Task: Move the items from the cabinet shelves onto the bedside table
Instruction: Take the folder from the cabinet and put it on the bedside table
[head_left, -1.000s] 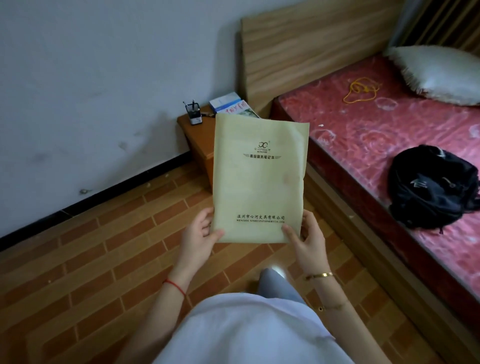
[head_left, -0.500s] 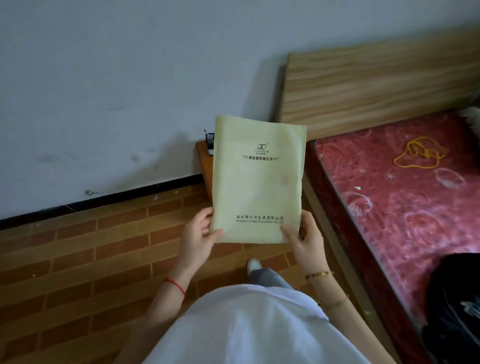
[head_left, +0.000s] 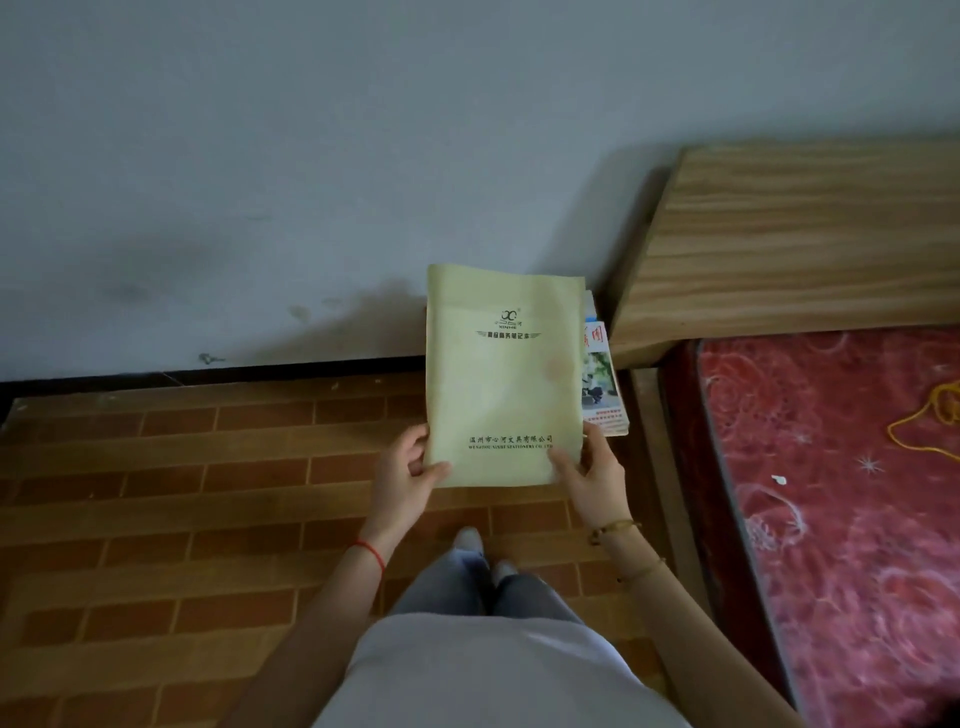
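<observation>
Grey wall (head_left: 311, 156) and brick-pattern floor (head_left: 182, 493) fill most of the view, and in front of them both hands grip one thing. The left hand (head_left: 402, 470) pinches the lower left corner of the yellow-green notebook (head_left: 504, 379), thumb on the front cover, and the right hand (head_left: 592, 470) pinches the lower right corner in the same way. The notebook stands nearly upright and hides almost all of the bedside table; only the magazines (head_left: 600, 379) lying there show just beside its right edge, next to the wooden headboard (head_left: 805, 244). Compared with half a second ago, the notebook now covers the table where its orange edge and a small dark object were visible, and the red mattress (head_left: 831, 493) has slid to the right of the view. I judge the person has stepped closer and faces the table directly, so the carrying is nearly finished; what remains is to lower the notebook flat, probably beside or on the magazines.
</observation>
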